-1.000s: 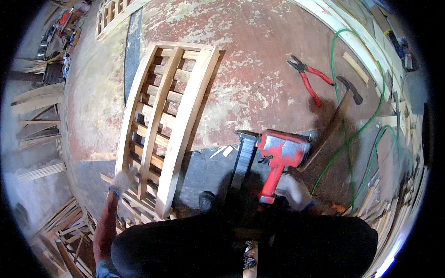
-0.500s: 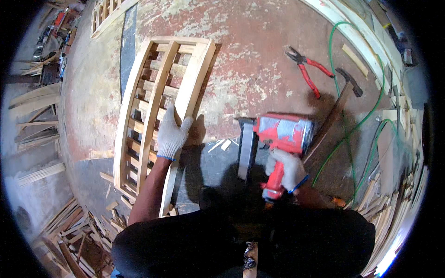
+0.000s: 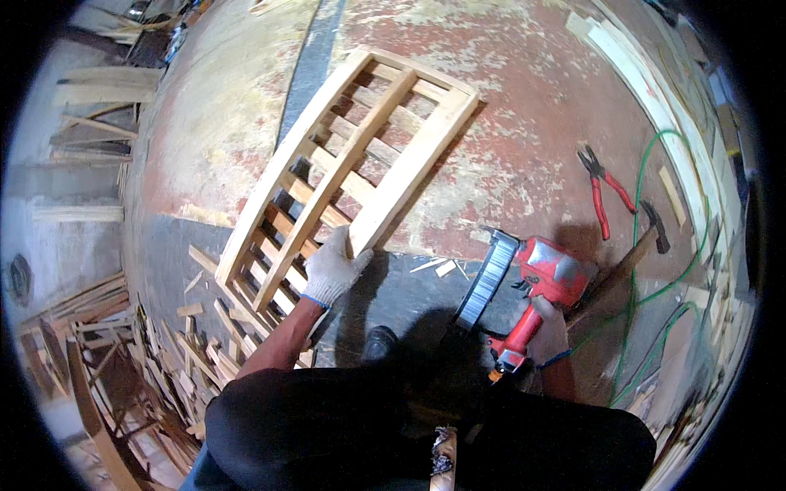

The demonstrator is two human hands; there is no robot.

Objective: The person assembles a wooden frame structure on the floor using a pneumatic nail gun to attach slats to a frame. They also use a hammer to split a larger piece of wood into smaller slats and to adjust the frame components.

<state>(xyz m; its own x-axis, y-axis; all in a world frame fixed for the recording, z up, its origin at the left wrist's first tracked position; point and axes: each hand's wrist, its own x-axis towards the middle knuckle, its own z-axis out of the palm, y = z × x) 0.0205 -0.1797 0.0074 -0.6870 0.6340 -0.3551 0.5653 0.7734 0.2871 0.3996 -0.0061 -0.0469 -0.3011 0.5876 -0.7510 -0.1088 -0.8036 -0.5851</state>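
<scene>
Left hand on frame, right hand on nailer.
My gloved left hand (image 3: 332, 274) is closed round the near rail of the frame (image 3: 344, 176), which lies slanted on the bench (image 3: 508, 139), probably to steady it. My right hand (image 3: 547, 327) wraps the nailer (image 3: 536, 282) handle, nose down on the bench. Pliers (image 3: 604, 184) and hammer (image 3: 630, 254) lie just right. No containers visible.

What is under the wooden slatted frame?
Under the wooden slatted frame, the worn reddish table shows through gaps. Its near end overhangs scrap wood. The left hand covers one corner.
</scene>
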